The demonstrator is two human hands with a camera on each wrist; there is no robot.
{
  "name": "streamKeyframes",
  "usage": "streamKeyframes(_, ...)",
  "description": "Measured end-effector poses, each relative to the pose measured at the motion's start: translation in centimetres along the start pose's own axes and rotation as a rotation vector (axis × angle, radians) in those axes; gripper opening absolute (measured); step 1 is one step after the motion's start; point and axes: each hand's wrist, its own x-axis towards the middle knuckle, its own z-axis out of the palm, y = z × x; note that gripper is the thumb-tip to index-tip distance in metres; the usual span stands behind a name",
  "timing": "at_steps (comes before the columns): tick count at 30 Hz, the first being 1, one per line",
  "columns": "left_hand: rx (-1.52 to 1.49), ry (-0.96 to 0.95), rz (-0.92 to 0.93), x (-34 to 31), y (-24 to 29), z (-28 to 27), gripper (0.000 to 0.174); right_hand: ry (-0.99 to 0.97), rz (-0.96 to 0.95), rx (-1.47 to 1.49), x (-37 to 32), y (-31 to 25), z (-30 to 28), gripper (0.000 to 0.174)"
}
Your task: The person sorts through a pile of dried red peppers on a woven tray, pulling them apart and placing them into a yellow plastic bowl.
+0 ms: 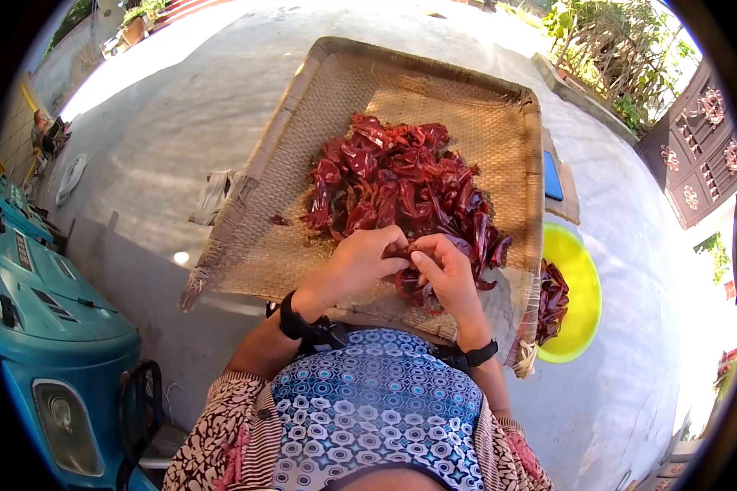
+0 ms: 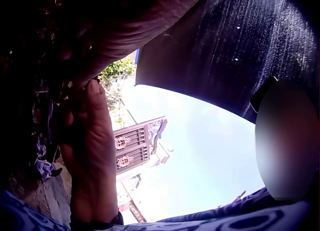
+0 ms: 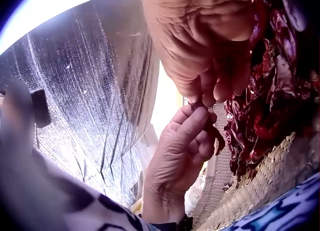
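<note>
In the head view both hands meet over the near side of a woven bamboo tray point(image 1: 270, 196) that bears a heap of dried red chili peppers point(image 1: 385, 176). My left hand point(image 1: 348, 263) pinches one dark red chili pepper point(image 3: 219, 142) between thumb and fingers. From the other side, my right hand point(image 1: 450, 277) pinches the same pepper's end, fingertips against the left hand's. The right wrist view has the pepper's tip hanging below the left fingers point(image 3: 200, 118). Much of the pepper is hidden by the hands. The left wrist view is dark, with the right thumb point(image 2: 94, 86) at the meeting point.
At the tray's right stands a yellow-green basin point(image 1: 581, 295) with more red peppers point(image 1: 553, 303) in it. A blue flat object point(image 1: 553, 176) lies on cardboard beyond the tray's right edge. A teal vehicle point(image 1: 65, 311) stands at the left. A dark umbrella point(image 2: 200, 56) spreads overhead.
</note>
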Motion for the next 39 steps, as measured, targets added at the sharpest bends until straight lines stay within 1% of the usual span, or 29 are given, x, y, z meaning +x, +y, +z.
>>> streamKeyframes(1,0.065,0.094,0.041,0.0,0.0,0.0,0.020,0.013,0.020,0.007,-0.2,0.2,-0.4,0.019)
streamKeyframes(3,0.192,0.285,0.122,-0.2,0.1,-0.2,0.022,0.125,0.017,0.116,-0.8,0.5,-1.6,0.017)
streamKeyframes(4,0.245,0.348,0.117,0.1,-0.8,-0.7,0.025,0.179,0.016,0.170,-1.0,0.8,-2.4,0.015)
streamKeyframes(5,0.325,0.424,0.056,0.3,-1.4,-1.0,0.027,0.270,-0.032,0.269,-1.3,1.3,-3.5,0.012)
streamKeyframes(6,0.405,0.500,-0.005,0.5,-2.0,-1.2,0.029,0.353,-0.081,0.371,-1.7,1.4,-4.4,0.014)
streamKeyframes(7,0.548,0.544,-0.056,0.8,-3.0,-1.3,0.033,0.432,-0.107,0.545,-2.4,1.2,-5.3,0.015)
streamKeyframes(8,0.585,0.493,-0.096,0.8,-3.6,-1.4,0.034,0.510,-0.133,0.719,-3.1,1.1,-6.3,0.016)
streamKeyframes(10,0.657,0.389,-0.175,0.8,-3.7,-1.7,0.036,0.522,-0.212,0.993,-4.5,2.4,-9.5,0.018)
streamKeyframes(11,0.706,0.366,-0.166,0.9,-4.7,-1.6,0.036,0.389,-0.318,1.111,-5.2,4.2,-11.6,0.026)
streamKeyframes(14,0.647,0.359,-0.123,1.4,-6.6,-1.5,0.033,0.360,-0.395,1.385,-6.5,3.9,-11.9,0.033)
streamKeyframes(15,0.625,0.383,-0.114,1.4,-6.4,-1.6,0.031,0.394,-0.371,1.356,-6.5,3.8,-11.7,0.037)
streamKeyframes(18,0.560,0.444,-0.092,1.2,-5.1,-1.7,0.024,0.361,-0.261,1.019,-5.5,3.7,-10.0,0.037)
streamKeyframes(19,0.537,0.462,-0.086,1.0,-4.1,-1.7,0.022,0.396,-0.177,0.927,-5.1,3.3,-8.9,0.034)
streamKeyframes(20,0.515,0.478,-0.082,0.9,-3.3,-1.7,0.020,0.369,-0.146,0.786,-4.4,2.7,-7.7,0.032)
streamKeyframes(22,0.473,0.396,0.073,0.4,-1.9,-1.7,0.019,0.313,-0.080,0.506,-3.0,1.3,-5.3,0.029)
streamKeyframes(24,0.451,0.304,0.208,0.2,-1.6,-1.4,0.018,0.215,-0.048,0.285,-1.9,0.4,-3.7,0.029)
streamKeyframes(25,0.451,0.255,0.267,0.2,-1.5,-1.0,0.018,0.165,0.002,0.164,-1.6,-0.6,-2.7,0.031)
streamKeyframes(26,0.450,0.206,0.326,0.2,-1.4,-0.7,0.018,0.073,0.011,0.142,-1.1,-0.4,-2.2,0.030)
streamKeyframes(27,0.354,0.136,0.284,0.3,-1.3,-0.2,0.017,0.032,0.027,0.056,-0.8,-0.2,-1.7,0.028)
streamKeyframes(28,0.324,0.112,0.275,0.3,-1.2,0.2,0.016,-0.008,0.043,-0.030,-0.6,0.0,-1.3,0.026)
streamKeyframes(29,0.295,0.087,0.268,0.4,-1.1,0.5,0.016,0.006,-0.031,-0.119,-0.5,0.9,-1.1,0.021)
streamKeyframes(31,0.264,0.067,0.249,0.6,-1.3,0.6,0.017,0.032,0.031,-0.066,-0.9,0.9,-1.3,0.018)
streamKeyframes(33,0.296,0.175,0.150,0.7,-1.1,0.2,0.018,0.097,0.086,-0.059,-1.4,0.6,-2.1,0.016)
streamKeyframes(34,0.315,0.227,0.107,1.0,-0.9,-0.1,0.019,0.157,0.066,-0.042,-1.8,0.7,-3.0,0.016)
streamKeyframes(35,0.405,0.248,0.045,1.4,-1.1,-0.7,0.024,0.228,0.044,0.028,-2.3,0.7,-4.0,0.017)
streamKeyframes(36,0.440,0.265,0.021,1.9,-1.7,-1.1,0.026,0.300,0.022,0.099,-2.9,0.7,-5.1,0.018)
streamKeyframes(38,0.510,0.290,-0.021,3.0,-2.7,-1.5,0.030,0.509,-0.078,0.281,-3.9,1.2,-7.1,0.020)
streamKeyframes(39,0.580,0.239,-0.077,3.5,-2.4,-1.8,0.043,0.539,-0.170,0.322,-4.2,1.0,-8.3,0.024)
